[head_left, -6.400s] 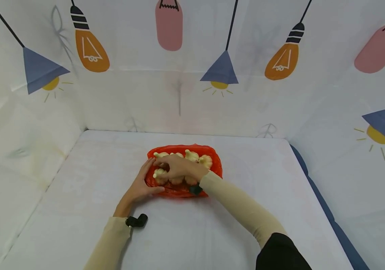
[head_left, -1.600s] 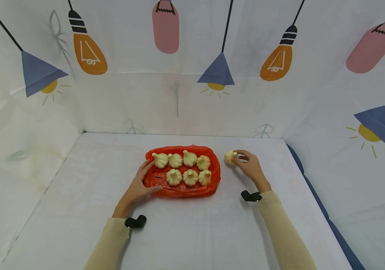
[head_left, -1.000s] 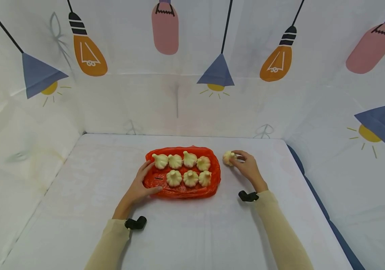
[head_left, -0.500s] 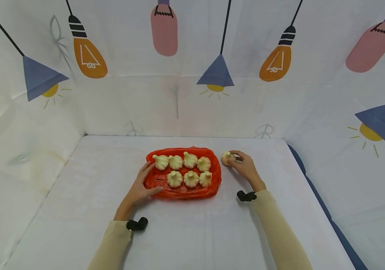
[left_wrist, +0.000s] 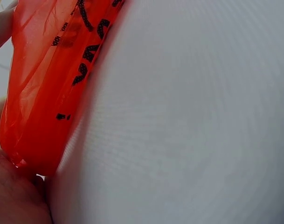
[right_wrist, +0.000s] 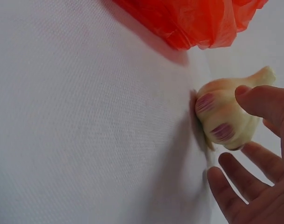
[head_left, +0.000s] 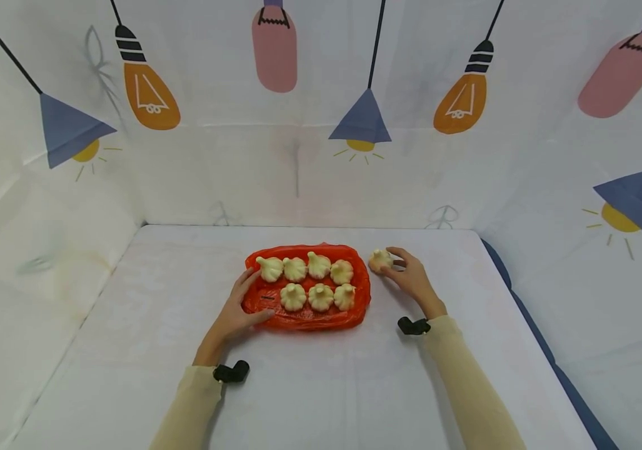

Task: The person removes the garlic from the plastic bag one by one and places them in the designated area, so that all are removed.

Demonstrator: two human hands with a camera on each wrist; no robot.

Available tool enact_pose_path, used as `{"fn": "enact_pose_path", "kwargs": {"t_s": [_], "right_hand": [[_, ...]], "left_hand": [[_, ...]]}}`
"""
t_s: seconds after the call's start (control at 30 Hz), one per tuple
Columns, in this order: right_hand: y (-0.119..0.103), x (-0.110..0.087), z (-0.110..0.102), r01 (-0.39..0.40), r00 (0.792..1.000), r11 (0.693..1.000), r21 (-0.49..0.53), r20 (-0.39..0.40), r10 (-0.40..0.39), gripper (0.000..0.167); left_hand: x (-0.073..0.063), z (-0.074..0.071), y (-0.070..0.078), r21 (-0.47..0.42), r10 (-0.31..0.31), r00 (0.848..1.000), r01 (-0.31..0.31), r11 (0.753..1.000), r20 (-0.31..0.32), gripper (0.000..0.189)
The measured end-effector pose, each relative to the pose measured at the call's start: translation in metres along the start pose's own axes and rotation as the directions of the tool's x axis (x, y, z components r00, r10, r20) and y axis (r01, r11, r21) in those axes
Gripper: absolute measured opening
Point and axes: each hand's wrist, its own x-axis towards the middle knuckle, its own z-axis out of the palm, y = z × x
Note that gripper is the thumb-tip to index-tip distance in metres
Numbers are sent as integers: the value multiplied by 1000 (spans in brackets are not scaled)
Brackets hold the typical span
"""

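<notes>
My left hand point(head_left: 235, 312) rests against the left end of a tray point(head_left: 306, 320) wrapped in red plastic, its fingers and thumb spread straight over the rim. Inside the tray, garlic bulbs point(head_left: 321, 297) stand in two rows, with a bare spot at the front left. One more garlic bulb point(right_wrist: 225, 112), pale with purple patches, sits on the table just right of the tray. Around it my right hand point(head_left: 413, 279) is loosely spread. In the right wrist view its thumb point(right_wrist: 258, 100) overlaps the bulb, while the lower fingers point(right_wrist: 244, 177) stand apart from it.
A white cloth covers the table point(head_left: 309, 394). White sheets printed with lamps and bulbs hang behind and at both sides. Blue fabric point(head_left: 534, 337) shows along the table's right edge. Each wrist carries a small black camera point(head_left: 232, 372).
My right hand has carried the front-left garlic bulb out of the tray to the table on the right. Its fingers have now loosened around it. The left hand has stayed at the tray.
</notes>
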Motion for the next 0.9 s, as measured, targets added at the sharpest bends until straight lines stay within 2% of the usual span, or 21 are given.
{"fn": "enact_pose_path", "kwargs": {"t_s": [0.07,0.23,0.3,0.47,0.9], "right_hand": [[-1,-1,-1,-7,1000,1000,-10,7,7,61],[-5,-5,-7,1,1000,998,-61,13,0,67],[-8,-6,-9,16,1000,997,-75,12,-15,68],[-19,-4,-12,60,998,992,-110,22,-58,71],[-57,-2,-8,129,988,989,-67,97,-122,75]], "left_hand": [[-2,-1,5,-7,-4,1000,4,1000,2,97],[0,2,4,-21,-3,1000,3,1000,7,96],[1,2,-1,-9,-2,1000,2,1000,7,96],[0,0,-1,8,-10,1000,10,1000,1,97],[2,0,-1,22,-43,999,42,999,13,98]]}}
